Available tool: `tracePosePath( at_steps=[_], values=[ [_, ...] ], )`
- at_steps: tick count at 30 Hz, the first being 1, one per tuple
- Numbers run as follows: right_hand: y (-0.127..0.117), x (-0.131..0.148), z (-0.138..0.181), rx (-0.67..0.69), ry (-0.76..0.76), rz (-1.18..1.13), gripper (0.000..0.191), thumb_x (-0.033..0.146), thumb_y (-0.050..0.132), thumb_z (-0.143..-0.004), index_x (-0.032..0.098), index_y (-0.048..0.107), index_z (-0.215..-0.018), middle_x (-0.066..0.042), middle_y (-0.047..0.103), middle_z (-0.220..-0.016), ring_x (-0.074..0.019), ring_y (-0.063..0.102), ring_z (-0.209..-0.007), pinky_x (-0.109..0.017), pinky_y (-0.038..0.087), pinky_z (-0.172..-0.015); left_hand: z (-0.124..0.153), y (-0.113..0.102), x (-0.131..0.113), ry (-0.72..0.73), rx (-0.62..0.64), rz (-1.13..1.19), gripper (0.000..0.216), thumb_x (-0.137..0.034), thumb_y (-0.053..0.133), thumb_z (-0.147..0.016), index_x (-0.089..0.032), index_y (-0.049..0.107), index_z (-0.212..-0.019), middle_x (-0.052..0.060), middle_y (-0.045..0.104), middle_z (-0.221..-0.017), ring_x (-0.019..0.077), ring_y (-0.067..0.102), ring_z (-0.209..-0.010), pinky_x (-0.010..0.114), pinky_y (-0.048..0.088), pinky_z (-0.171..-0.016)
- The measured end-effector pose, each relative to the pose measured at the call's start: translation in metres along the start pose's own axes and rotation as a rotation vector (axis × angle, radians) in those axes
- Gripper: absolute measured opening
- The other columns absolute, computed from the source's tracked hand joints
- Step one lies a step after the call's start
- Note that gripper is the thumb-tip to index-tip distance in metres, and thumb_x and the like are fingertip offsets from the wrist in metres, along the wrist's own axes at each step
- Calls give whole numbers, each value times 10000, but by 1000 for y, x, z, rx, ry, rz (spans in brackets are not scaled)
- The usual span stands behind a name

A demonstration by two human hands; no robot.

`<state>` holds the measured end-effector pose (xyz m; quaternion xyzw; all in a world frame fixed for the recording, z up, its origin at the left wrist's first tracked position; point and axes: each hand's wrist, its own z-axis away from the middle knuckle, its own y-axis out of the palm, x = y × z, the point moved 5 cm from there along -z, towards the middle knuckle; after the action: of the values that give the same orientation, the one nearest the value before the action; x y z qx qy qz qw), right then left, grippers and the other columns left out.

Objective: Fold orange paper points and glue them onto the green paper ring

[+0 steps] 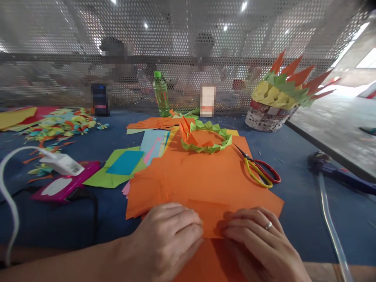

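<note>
My left hand [167,235] and my right hand [255,235] lie side by side at the near edge of the table. Both press with bent fingers on a small folded piece of orange paper [210,219] between them. That piece rests on a stack of orange paper sheets [199,176]. A ring sits on a finger of my right hand. Beyond the stack lies a green and orange folded paper ring [205,137].
Red and yellow scissors [260,170] lie to the right of the stack. Green, blue and pink sheets [123,168], a pink phone [64,184] with a white charger [61,163] lie left. A green bottle [160,94], a paper-crowned basket [273,113] and a mesh screen [58,58] stand behind.
</note>
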<state>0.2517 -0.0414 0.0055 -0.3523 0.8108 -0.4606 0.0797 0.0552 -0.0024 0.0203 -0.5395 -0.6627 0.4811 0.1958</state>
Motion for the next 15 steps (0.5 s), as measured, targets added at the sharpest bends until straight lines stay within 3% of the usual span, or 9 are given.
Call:
tracePosePath(
  at_steps=[4, 8, 15],
  values=[
    [3, 0, -4, 34, 92, 12, 102, 174, 657, -894, 247, 663, -966, 9, 767, -906, -158, 724, -911, -293, 504, -858, -4, 5, 16, -246, 36, 192, 131, -139, 508, -1015, -210, 604, -964, -5, 698, -937, 132, 667, -843, 236, 498, -793],
    [7, -4, -11, -2, 217, -5, 54, 210, 600, -942, 250, 636, -933, 14, 740, -869, -134, 715, -862, -254, 518, -807, -7, 12, 35, -412, 23, 224, 121, -182, 509, -1005, -212, 573, -907, -15, 654, -874, 111, 599, -736, 226, 449, -676],
    [13, -13, -12, -20, 359, 112, 167, 410, 583, -969, 266, 609, -1051, 14, 752, -868, -157, 719, -759, -273, 533, -657, -8, 16, 36, -452, 10, 247, 166, -118, 500, -942, -209, 499, -804, -21, 605, -856, 107, 555, -716, 219, 410, -627]
  ],
)
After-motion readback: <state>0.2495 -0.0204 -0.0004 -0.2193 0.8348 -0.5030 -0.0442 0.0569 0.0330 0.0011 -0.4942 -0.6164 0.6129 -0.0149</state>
